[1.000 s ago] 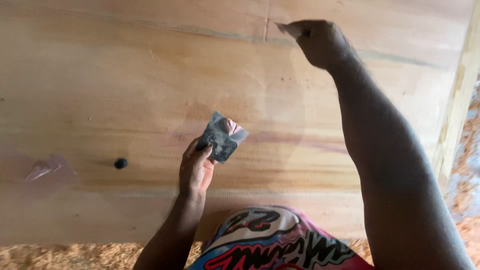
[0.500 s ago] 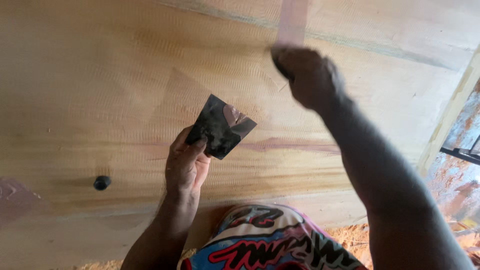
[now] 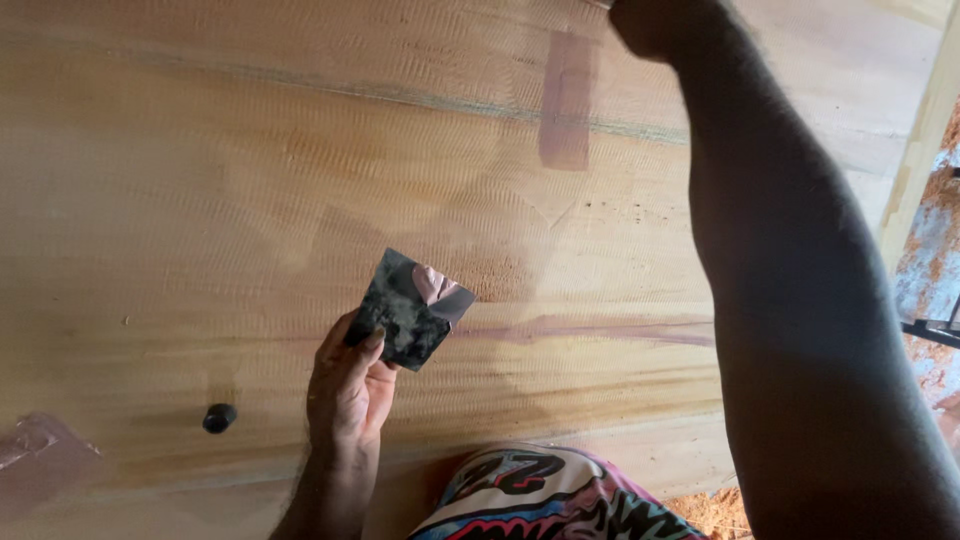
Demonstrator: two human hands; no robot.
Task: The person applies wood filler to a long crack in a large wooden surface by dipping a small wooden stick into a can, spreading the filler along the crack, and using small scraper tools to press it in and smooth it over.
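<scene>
A small dark square scraper plate (image 3: 410,308), smeared with pinkish filler at its far right corner, is gripped in the left hand (image 3: 345,385), which is raised just above the near part of a wide wooden panel (image 3: 250,200). The plate is pinched by its near left corner between the thumb and the curled fingers, and it is tilted so that one corner points away from the body. The left forearm is seen rising from the near edge, with the wrist held straight. The right arm (image 3: 800,300) is stretched far across the panel from the near right to the far edge of the view, where the right hand (image 3: 655,22) is cut off by the top of the frame; whether its fingers are closed, or around what, cannot be told. A pinkish rectangular patch of filler (image 3: 566,100) is seen on the wood just left of that hand, laid across a thin greenish seam (image 3: 400,95) that runs left to right. A fainter pink streak (image 3: 600,330) is found to the right of the plate. A small dark round knob (image 3: 219,417) is set on the panel to the near left of the left hand, and well apart from it a pink smear (image 3: 35,455) lies at the near left corner. Patterned clothing (image 3: 540,495) is seen at the near edge, with sawdust (image 3: 715,510) beside it.
</scene>
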